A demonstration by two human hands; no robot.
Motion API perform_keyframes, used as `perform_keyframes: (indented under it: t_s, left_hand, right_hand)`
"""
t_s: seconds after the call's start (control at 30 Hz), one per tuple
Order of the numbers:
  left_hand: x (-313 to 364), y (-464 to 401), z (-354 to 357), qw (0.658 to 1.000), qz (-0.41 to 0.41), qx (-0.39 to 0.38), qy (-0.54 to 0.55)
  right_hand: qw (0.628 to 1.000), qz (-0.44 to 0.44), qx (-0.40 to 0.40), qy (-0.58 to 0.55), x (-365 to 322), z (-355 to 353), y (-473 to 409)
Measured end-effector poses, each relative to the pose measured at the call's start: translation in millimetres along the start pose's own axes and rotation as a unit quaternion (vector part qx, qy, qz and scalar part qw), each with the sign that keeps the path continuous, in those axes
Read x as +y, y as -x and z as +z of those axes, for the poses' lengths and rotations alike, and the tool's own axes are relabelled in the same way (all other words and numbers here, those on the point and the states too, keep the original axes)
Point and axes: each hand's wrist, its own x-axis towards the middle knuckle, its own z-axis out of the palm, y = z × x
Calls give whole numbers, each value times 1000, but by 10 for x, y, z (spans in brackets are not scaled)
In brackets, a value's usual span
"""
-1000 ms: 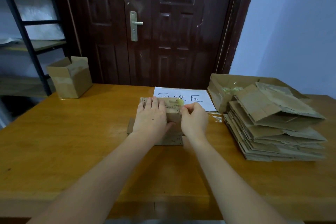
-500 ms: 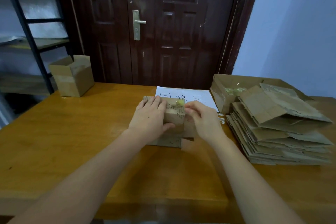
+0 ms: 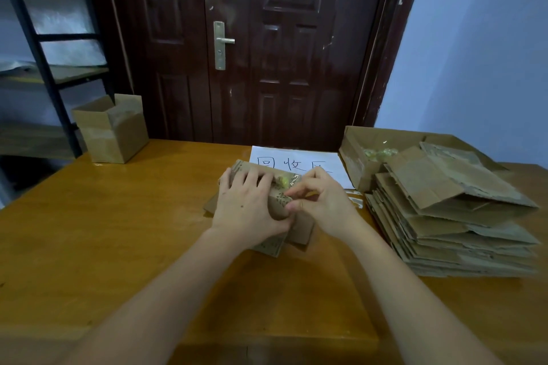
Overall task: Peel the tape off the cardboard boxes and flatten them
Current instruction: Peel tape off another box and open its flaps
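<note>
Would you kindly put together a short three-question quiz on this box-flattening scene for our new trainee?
1. True or false: the left hand lies on top of the small box at the middle of the table.
2. Multiple choice: where is the stack of flattened boxes? A) at the table's right side B) on the shelf C) on the floor
3. Fill in: the right hand is pinching at the ____ on the small box.

Key:
1. True.
2. A.
3. Tape; its clear strip shows just beyond the fingertips.
</note>
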Motion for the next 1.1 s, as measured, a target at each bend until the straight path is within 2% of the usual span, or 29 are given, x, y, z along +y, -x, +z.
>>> perform_keyframes:
  t_s: [0.17,0.33,0.5,0.6,0.7,0.73,0.83,0.9,0.97,1.03,1.1]
  left_hand:
    - [-127,8,-18,999,33,-3,31]
    - [-316,27,-12,995,65,-5,75]
    - [-326,22,-23,994,71,2,85]
    - [-323,33,0,994,70,6,88]
    - [-327,40,1,994,71,7,87]
    - [-326,40,-4,994,69,5,87]
    - [-328,47,-8,993,69,3,92]
    - [-333,48,3,993,69,4,91]
    - [-338,43,10,993,69,10,92]
    - [-346,41,20,993,69,13,91]
    - [-348,40,26,993,71,12,90]
  right_hand:
    - [996,-19,-30,-84,-6,68,-46]
    - [995,-23,-23,-94,89,81,-54]
    - [989,14,-11,-148,101,104,-86]
    - [997,2,8,-79,-26,130,-137]
    - [997,-13,1,-73,-89,164,-163]
    - [999,-16,-14,-50,-107,156,-181]
    - [991,-43,-66,113,-91,134,-251]
    - [991,-32,-46,121,-87,117,-238]
    - [998,1,3,70,-47,130,-176]
    - [994,63,58,-68,15,152,-100]
    - [958,150,102,-222,59,144,-67]
